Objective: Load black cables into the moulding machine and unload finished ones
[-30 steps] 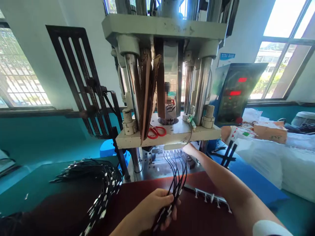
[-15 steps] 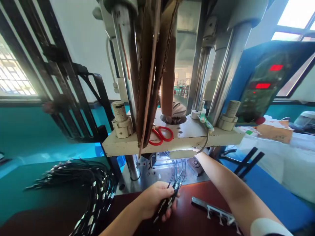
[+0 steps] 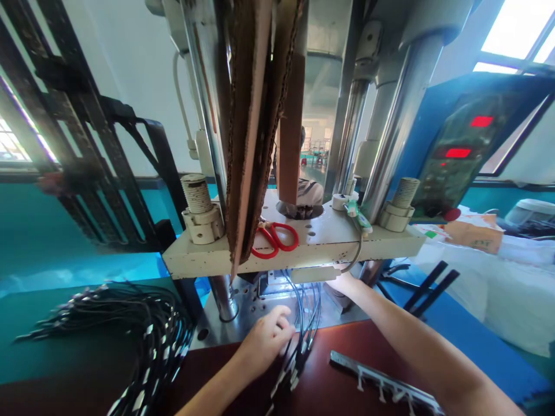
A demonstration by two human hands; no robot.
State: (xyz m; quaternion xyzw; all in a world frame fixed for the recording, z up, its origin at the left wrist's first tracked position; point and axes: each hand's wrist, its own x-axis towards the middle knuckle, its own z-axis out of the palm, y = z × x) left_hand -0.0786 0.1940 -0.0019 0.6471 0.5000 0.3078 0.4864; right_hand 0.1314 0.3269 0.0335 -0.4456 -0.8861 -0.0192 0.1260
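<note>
We log left hand [image 3: 269,335] loosely curled, fingers parted, beside black cables [image 3: 305,340] running from under the press plate [image 3: 321,253] onto the tabletop [image 3: 342,393]; right hand [image 3: 341,282] part-hidden (grip: can't tell).

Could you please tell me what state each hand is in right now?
Left hand: open, loosely curled beside the cables, not gripping them.
Right hand: mostly hidden under the plate; its grip cannot be told.

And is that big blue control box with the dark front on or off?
On: the control box shows two glowing red displays.
</note>
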